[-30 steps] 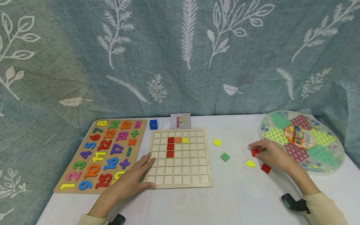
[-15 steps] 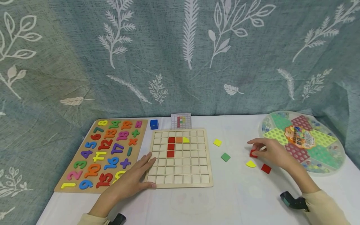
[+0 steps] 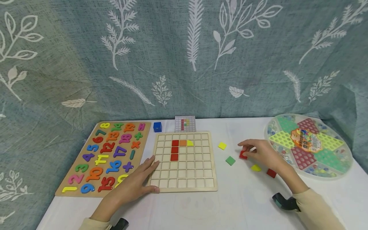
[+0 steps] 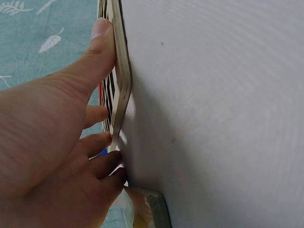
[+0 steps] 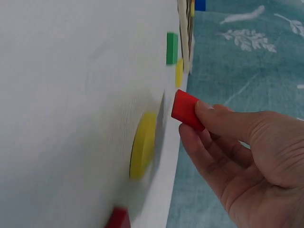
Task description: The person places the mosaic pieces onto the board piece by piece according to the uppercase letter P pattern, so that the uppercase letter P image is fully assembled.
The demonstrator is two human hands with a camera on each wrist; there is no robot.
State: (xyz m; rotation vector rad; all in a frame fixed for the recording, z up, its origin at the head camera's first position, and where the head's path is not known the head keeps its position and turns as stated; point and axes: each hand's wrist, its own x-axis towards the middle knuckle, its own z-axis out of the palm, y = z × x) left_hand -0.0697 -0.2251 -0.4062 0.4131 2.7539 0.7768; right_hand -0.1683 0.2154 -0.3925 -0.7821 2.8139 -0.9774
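A wooden grid board (image 3: 187, 183) lies mid-table; three red squares (image 3: 174, 150) run down one column, with an orange square (image 3: 182, 143) and a yellow quarter-circle (image 3: 190, 143) beside the top one. My left hand (image 3: 135, 182) rests along the board's left edge, thumb at the near corner, fingers spread; the left wrist view shows the thumb (image 4: 92, 57) against the rim. My right hand (image 3: 263, 155) pinches a red square tile (image 5: 186, 110) between thumb and fingers, lifted off the table right of the board.
Loose by the right hand lie a yellow square (image 3: 222, 145), a green square (image 3: 230, 160), another yellow quarter-circle (image 3: 255, 168) and a red square (image 3: 271, 173). A number board (image 3: 61, 190), blue cube (image 3: 157, 127), pattern card (image 3: 185, 124) and round game board (image 3: 310, 143) stand around.
My right hand has picked up the red square and carried it left, toward the grid board. The left hand has stayed in place.
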